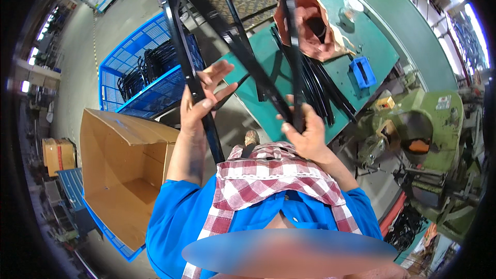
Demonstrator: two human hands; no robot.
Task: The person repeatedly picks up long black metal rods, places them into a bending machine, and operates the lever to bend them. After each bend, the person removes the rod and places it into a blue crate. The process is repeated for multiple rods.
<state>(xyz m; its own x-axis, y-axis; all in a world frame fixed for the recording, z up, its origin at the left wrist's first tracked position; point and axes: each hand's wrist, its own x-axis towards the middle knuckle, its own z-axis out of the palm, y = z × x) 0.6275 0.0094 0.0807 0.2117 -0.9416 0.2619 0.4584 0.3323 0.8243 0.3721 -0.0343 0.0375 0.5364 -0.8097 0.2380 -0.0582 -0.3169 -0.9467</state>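
I hold up a black metal tube frame with crossing bars, and its far end runs out of the top of the view. My left hand supports the left bar, thumb across it and the other fingers loosely extended to the right. Around the lower end of the right-hand bars, my right hand is closed. Beneath that hand stands a green-topped table, where several loose black tubes lie in a bundle.
On the table are a reddish sack, a blue plastic box and a clear cup. At left, a blue crate holds black metal parts, beside an open cardboard box. A green machine stands right.
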